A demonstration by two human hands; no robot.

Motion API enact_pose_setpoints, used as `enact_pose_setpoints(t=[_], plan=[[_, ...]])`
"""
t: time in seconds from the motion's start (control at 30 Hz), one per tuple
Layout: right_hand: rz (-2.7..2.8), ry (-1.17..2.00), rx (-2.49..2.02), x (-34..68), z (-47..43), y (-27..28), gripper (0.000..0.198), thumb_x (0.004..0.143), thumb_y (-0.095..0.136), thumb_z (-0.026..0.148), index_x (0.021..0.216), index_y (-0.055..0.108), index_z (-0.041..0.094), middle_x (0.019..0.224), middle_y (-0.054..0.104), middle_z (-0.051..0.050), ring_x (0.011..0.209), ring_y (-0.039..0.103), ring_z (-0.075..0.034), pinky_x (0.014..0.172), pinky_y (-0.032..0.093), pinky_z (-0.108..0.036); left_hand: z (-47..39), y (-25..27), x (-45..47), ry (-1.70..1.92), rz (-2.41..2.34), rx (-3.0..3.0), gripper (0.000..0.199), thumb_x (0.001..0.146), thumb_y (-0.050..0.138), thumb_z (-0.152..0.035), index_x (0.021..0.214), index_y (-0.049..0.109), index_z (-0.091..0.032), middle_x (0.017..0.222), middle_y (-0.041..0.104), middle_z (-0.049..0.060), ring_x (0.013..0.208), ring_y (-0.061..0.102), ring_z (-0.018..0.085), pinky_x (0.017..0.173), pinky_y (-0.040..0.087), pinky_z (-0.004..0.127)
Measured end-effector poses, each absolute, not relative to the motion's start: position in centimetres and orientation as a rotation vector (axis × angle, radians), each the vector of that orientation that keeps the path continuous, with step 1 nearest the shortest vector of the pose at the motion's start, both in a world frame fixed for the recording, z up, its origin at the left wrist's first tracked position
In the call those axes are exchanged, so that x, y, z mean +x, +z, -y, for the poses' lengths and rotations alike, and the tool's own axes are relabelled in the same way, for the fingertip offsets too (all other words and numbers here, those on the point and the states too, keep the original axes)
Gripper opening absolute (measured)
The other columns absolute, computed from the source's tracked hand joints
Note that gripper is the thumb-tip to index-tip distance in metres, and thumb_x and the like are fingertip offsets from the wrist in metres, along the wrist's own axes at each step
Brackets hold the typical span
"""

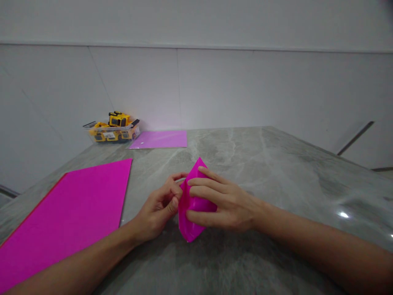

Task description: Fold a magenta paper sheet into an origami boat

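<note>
Grey, pale-veined stone makes up the tabletop point(276, 180), which runs back to a plain whitish wall point(221, 90). Near its front middle, between the two hands, is a folded piece of bright pink paper point(196, 204), pointed at its far and near ends, with creased layers parting in a fold that faces left. Whether its lower side touches the stone cannot be told.

At the paper's left edge, the left hand point(159, 211) is curled inward: its bent index finger presses at the fold and another finger reaches behind, so the edge is pinched there. The thumb lies close by, its exact contact unclear. From the other side, the right hand point(233, 205) lays its fingers across the pink face, somewhat spread, the tips pointing left and touching the paper; whether they also grip it cannot be told.

Left of the hands, and partly behind the left forearm, lies a large pink sheet point(92, 205) with a red strip along its left side. Farther back, a paler violet sheet point(159, 140) rests flat near the wall. Just beside it, on the left, stands a clear plastic tub with a white label point(109, 135), filled with yellow toy vehicles point(119, 119), one piled above the rim.
</note>
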State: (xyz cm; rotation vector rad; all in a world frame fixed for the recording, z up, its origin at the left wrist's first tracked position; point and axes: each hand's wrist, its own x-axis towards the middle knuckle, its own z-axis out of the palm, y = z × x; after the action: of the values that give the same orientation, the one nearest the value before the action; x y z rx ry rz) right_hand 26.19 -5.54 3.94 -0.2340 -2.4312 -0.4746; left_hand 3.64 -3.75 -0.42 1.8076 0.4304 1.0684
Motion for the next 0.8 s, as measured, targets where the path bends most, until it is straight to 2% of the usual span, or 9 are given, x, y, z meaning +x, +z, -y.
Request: enact_pose_setpoints(t=[0.1, 0.3, 0.47, 0.63, 0.8], plan=[[2.452, -0.435, -0.219, 26.13, 5.44, 3.99, 0.016, 0.095, 0.052, 0.018, 0.095, 0.069, 0.020, 0.102, 0.062, -0.009, 0.120, 0.051, -0.024, 0.107, 0.039, -0.052, 3.64, -0.58, 3.50, 1.077, -0.445, 1.879, 0.024, 0.094, 0.053, -0.040, 0.079, 0.053, -0.021, 0.099, 0.059, 0.008, 0.129, 0.037, 0.028, 0.106, 0.028, 0.043], [2.496, -0.482, -0.271, 26.02, 5.52, 4.01, 0.015, 0.094, 0.054, 0.016, 0.094, 0.067, 0.023, 0.100, 0.061, -0.006, 0.119, 0.050, -0.022, 0.109, 0.034, -0.057, 3.71, -0.65, 3.45, 1.077, -0.472, 1.952, 0.023, 0.094, 0.051, -0.039, 0.078, 0.053, -0.022, 0.089, 0.059, 0.006, 0.127, 0.039, 0.028, 0.107, 0.028, 0.045], [2.493, -0.494, -0.271, 26.03, 5.54, 4.05, 0.013, 0.093, 0.056, 0.016, 0.094, 0.067, 0.023, 0.102, 0.061, -0.006, 0.119, 0.049, -0.022, 0.110, 0.035, -0.055, 3.98, -0.07, 3.79, 1.094, -0.439, 1.966, 0.021, 0.095, 0.051, -0.036, 0.079, 0.052, -0.021, 0.096, 0.060, 0.007, 0.127, 0.039, 0.028, 0.105, 0.030, 0.046], [2.512, -0.514, -0.278, 26.02, 5.48, 3.96, 0.013, 0.094, 0.053, 0.017, 0.095, 0.066, 0.022, 0.099, 0.060, -0.004, 0.117, 0.050, -0.021, 0.111, 0.032, -0.056, 3.96, -0.20, 3.80, 1.108, -0.400, 1.988, 0.019, 0.096, 0.050, -0.033, 0.081, 0.052, -0.021, 0.105, 0.059, 0.006, 0.127, 0.038, 0.026, 0.104, 0.030, 0.041], [2.528, -0.560, -0.322, 25.96, 5.25, 3.56, 0.012, 0.093, 0.056, 0.020, 0.098, 0.066, 0.024, 0.103, 0.061, -0.004, 0.118, 0.051, -0.020, 0.112, 0.031, -0.056, 3.99, -0.40, 3.69, 1.088, -0.438, 2.006, 0.021, 0.097, 0.048, -0.034, 0.082, 0.052, -0.020, 0.096, 0.058, 0.006, 0.128, 0.037, 0.027, 0.105, 0.029, 0.042]])
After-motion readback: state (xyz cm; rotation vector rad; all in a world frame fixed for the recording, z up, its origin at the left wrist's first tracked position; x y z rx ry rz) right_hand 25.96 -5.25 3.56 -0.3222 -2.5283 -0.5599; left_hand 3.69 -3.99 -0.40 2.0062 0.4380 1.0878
